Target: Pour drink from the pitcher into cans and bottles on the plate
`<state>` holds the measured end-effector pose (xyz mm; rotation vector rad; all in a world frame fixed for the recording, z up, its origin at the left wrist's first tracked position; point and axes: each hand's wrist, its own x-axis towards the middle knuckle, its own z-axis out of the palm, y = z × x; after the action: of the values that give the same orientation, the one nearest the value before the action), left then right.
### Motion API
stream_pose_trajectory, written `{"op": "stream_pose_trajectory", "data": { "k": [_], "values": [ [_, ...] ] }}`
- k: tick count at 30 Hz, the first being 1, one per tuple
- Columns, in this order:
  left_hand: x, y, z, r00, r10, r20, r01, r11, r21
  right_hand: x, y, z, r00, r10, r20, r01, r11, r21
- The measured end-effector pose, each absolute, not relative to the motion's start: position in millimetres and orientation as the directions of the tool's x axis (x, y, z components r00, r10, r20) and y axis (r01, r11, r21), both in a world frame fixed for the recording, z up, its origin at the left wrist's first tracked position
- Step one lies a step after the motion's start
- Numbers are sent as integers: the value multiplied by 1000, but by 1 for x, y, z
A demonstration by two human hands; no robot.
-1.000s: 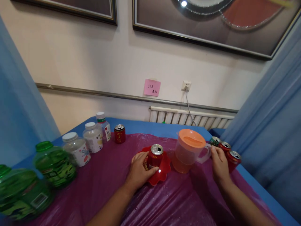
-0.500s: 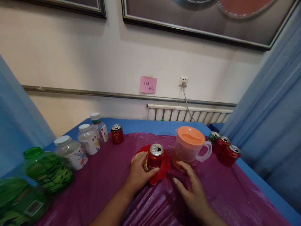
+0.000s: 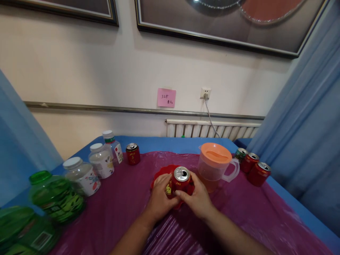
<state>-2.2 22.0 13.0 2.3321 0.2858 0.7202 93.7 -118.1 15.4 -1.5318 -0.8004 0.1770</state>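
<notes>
A red drink can [image 3: 178, 184] with an opened silver top stands between my hands, over a red scalloped dish [image 3: 162, 171]. My left hand [image 3: 162, 194] curls around the can's left side, thumb low at the front. From the right, my right hand [image 3: 198, 196] grips the same can, its thumb across the front and its fingers on the far right side. The can's base and much of the dish are hidden. Just right of my right hand stands a clear pitcher [image 3: 209, 173] with an orange lid and amber liquid in the bottom.
Green plastic jars [image 3: 57, 200] and clear white-capped bottles [image 3: 82, 177] line the left side. Another red can [image 3: 132, 154] stands at the back left. Several cans [image 3: 259, 174] are grouped at the right. Purple plastic sheeting [image 3: 119, 202] covers much of the blue table [image 3: 154, 142].
My right hand has moved left from beside the pitcher and closed on the can, which my left hand was holding. The can sits slightly further right and lower in view.
</notes>
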Motion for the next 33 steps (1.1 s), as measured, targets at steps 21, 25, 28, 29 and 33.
{"op": "stream_pose_trajectory", "data": {
  "k": [21, 25, 28, 29, 33],
  "values": [
    [8, 43, 10, 673, 491, 553, 40, -771, 636, 128, -267, 8, 927, 213, 308, 343, -156, -926],
    [10, 47, 11, 633, 521, 572, 73, -776, 626, 170, -315, -14, 964, 25, 265, 264, -221, -939],
    [12, 50, 9, 628, 534, 566, 93, -774, 626, 203, -343, -30, 960, -101, 260, 223, -282, -933],
    [12, 50, 9, 627, 538, 564, 101, -774, 625, 213, -350, -34, 955, -135, 265, 213, -310, -927],
    [14, 53, 7, 619, 549, 562, 116, -771, 626, 244, -369, -43, 931, -221, 290, 189, -387, -902]
  ]
}}
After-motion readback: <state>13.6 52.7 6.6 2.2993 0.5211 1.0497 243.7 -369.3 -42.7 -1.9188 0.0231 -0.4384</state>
